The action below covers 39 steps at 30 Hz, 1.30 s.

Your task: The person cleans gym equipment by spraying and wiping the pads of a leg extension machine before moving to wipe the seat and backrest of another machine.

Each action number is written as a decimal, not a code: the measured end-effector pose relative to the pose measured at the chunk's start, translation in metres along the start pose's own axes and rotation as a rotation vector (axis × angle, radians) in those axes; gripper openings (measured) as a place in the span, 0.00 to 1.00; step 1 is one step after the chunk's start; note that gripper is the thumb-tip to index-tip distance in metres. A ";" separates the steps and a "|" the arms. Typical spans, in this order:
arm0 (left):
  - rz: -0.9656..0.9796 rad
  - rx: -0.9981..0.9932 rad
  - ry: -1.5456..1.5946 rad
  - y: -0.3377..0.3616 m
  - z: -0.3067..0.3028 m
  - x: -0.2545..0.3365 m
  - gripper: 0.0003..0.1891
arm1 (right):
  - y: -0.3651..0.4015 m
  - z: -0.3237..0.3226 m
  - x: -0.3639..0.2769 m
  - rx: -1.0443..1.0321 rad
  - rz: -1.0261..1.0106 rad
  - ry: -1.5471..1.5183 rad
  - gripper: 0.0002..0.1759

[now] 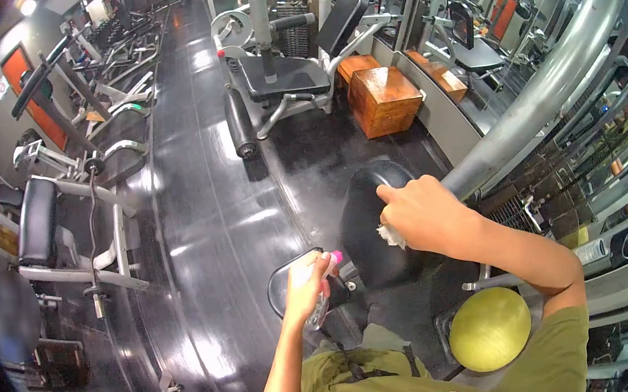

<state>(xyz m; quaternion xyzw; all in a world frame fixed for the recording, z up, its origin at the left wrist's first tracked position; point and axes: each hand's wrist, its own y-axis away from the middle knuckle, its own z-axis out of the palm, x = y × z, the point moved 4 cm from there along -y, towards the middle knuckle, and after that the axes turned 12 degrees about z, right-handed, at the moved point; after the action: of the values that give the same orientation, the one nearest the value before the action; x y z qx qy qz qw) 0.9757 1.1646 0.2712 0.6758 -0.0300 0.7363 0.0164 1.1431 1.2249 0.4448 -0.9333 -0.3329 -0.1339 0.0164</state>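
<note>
My left hand [306, 286] is wrapped round a clear spray bottle [319, 311] with a pink nozzle, low in front of my body. My right hand [428, 214] is closed on a crumpled white cloth [390, 235], which sticks out below the fingers. Both the hand and the cloth overlap a black padded backrest [366, 213] of a gym machine. Behind my left hand, a smaller black pad [282, 289] shows in part.
A thick grey metal tube [529, 109] slants up on the right. Near my right elbow sits a yellow-green ball [490, 329]. Ahead are wooden boxes [385, 103], a machine seat [285, 75] and a black foam roller [240, 123]. Benches [38, 220] line the left side.
</note>
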 end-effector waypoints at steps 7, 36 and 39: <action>-0.010 0.003 -0.037 0.002 0.008 -0.003 0.21 | 0.011 0.063 -0.040 0.075 -0.055 0.066 0.05; -0.081 -0.112 0.093 0.003 0.008 -0.016 0.22 | 0.062 0.022 -0.015 0.167 0.364 -0.284 0.09; -0.089 -0.142 0.104 0.004 0.008 -0.022 0.22 | 0.088 0.051 -0.036 0.290 0.476 -0.384 0.16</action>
<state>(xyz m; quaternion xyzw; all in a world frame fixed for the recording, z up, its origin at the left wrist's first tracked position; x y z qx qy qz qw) 0.9858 1.1601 0.2499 0.6343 -0.0511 0.7651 0.0986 1.1840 1.1400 0.3910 -0.9810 -0.1184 0.1006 0.1166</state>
